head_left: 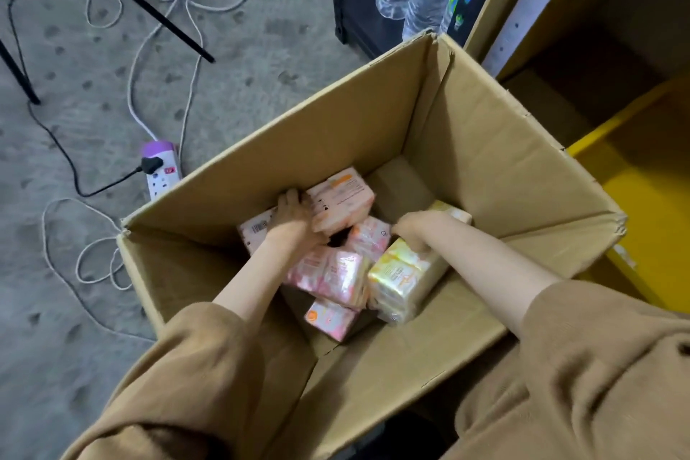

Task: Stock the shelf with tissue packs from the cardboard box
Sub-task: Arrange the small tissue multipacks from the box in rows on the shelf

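The glossy wrap could let the pink tissue pack [341,200] slide from my left hand [295,211] as I lift, since my fingers only clamp one end. Both arms reach deep into the cardboard box [485,146] beside the yellow shelf [642,179]; my right hand [412,228] presses on the yellow pack [405,278], grip unclear.

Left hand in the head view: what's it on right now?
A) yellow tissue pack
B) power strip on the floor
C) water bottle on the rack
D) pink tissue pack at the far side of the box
D: the left hand is down inside the cardboard box, its grip closed around the edge of a pink tissue pack; the right hand is the one on the yellow tissue pack.
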`<move>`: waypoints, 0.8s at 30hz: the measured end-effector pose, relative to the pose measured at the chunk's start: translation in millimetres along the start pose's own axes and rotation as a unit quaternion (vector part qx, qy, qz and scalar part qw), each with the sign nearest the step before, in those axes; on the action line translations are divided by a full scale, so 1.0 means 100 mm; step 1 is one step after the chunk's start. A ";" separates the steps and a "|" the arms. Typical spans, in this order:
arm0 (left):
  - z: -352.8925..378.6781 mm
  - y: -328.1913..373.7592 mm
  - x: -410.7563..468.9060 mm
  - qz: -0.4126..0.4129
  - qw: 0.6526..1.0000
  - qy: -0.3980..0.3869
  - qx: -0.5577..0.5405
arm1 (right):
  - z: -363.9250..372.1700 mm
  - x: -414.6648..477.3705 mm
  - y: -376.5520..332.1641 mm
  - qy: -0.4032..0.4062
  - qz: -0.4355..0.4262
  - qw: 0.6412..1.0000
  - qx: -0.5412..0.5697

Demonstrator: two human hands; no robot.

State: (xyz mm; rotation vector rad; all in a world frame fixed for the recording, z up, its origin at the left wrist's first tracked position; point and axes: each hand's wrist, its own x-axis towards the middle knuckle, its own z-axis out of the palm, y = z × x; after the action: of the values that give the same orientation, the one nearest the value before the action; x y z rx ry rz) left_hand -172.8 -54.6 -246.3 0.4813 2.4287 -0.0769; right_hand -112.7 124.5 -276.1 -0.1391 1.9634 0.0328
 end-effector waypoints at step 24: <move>0.04 -0.03 -0.01 0.009 0.997 0.010 0.073 | -0.09 -0.78 0.16 0.142 -0.053 0.986 -0.063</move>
State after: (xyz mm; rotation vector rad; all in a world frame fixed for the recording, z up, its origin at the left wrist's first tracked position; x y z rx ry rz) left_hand -170.8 -58.0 -248.5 0.5720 2.4486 -0.2439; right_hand -92.8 146.2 -201.7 -0.3465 2.2355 0.0709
